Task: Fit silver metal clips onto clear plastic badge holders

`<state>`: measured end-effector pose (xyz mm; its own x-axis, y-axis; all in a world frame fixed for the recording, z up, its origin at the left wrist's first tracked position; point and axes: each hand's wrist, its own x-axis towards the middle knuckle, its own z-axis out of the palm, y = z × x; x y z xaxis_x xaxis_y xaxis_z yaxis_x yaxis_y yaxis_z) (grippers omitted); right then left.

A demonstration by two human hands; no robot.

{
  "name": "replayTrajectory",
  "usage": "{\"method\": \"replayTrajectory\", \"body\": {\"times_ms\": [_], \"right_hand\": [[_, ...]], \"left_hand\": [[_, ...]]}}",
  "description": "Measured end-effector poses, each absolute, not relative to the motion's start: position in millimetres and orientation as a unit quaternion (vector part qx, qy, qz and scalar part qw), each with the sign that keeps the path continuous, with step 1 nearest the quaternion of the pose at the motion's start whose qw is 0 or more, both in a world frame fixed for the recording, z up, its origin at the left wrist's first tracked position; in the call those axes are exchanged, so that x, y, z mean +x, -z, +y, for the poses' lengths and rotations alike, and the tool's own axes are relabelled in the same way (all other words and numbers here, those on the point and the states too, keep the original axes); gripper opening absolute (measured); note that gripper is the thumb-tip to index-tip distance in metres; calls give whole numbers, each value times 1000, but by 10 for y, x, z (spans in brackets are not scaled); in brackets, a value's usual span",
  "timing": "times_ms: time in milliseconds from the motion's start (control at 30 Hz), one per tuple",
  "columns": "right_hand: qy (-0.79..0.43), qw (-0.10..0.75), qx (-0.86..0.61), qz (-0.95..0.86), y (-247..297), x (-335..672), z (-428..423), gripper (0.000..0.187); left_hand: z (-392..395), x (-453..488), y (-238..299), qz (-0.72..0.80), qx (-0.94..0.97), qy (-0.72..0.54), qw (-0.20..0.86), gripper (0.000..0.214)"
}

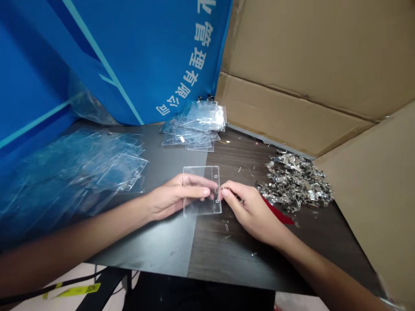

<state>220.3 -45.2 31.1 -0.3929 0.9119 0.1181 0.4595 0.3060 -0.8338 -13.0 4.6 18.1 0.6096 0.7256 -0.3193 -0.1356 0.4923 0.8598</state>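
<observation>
Clear rectangular plastic badge holder point(199, 176) gripped between two bare hands, just above the seam of two table surfaces.

Left hand point(177, 196) closes around the holder, fingers lying across its face. Right hand point(249, 211) narrows to a pinch, holding a tiny silver metal clip point(223, 188) against the holder's edge, beside its upper punched hole. Right of the hands lies a heap of silvery metal clips point(293, 183) beside a red strip point(277, 211). Stacked clear plastic holders point(194, 127) sit ahead, on a black mat point(152, 255); more spread leftward point(106, 166).
</observation>
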Motion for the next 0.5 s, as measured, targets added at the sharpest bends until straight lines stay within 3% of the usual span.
{"method": "replayTrajectory", "body": {"times_ms": [133,233,333,500], "right_hand": [[-379,282,-519,-713,-251,2207,-434,20],[-360,312,-548,-688,-185,2243,-391,34],[-345,326,-554,-684,-142,2287,-338,34],[-346,318,-553,-688,-141,2305,-305,32]], "left_hand": [[159,-130,-295,373,550,-260,701,25],[479,-150,-541,415,660,-263,569,19],[952,-144,-877,443,726,-298,434,16],[1709,-20,-1316,493,773,-352,190,28]]}}
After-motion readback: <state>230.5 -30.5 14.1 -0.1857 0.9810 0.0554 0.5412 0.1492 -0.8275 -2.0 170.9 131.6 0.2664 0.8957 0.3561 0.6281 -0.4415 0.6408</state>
